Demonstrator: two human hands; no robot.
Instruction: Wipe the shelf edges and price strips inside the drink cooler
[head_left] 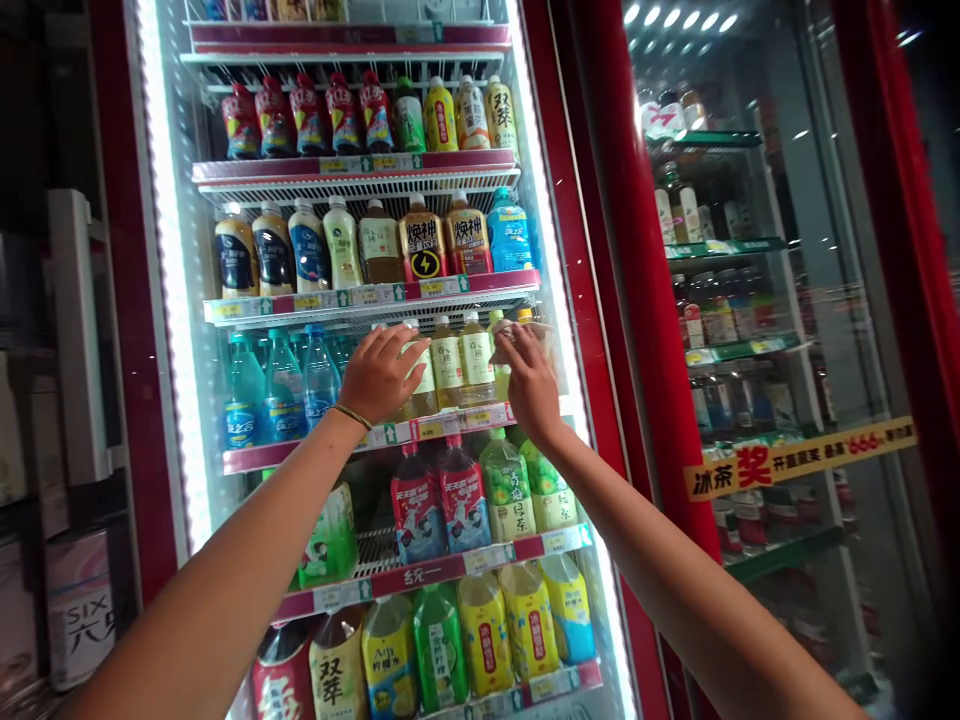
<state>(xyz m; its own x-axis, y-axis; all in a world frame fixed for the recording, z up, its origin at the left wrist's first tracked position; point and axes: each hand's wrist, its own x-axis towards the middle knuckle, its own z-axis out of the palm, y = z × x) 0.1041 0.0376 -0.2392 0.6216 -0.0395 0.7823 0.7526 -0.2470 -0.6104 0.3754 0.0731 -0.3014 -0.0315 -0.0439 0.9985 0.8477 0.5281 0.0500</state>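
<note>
My left hand (384, 376), with a thin band (351, 413) at its wrist, reaches to the middle shelf of a lit drinks cooler. Its fingers are stretched out in front of a pale-labelled tea bottle (421, 375), partly covering it; I cannot tell whether they touch it. At the shelf's right end, my right hand (534, 385) has its fingers drawn together on a thin, pale, crumpled thing, perhaps a cloth, mostly hidden by the hand. Between the hands stand similar tea bottles (477, 358). A yellow-capped bottle (524, 315) shows behind my right fingers.
Blue water bottles (283, 395) line the shelf's left side. Shelves above and below hold more drinks, including red-labelled bottles (461, 500) and green tea (507, 490). A red frame (652, 260) divides this cooler from a glass-doored one. Boxes (82, 610) stand at the left.
</note>
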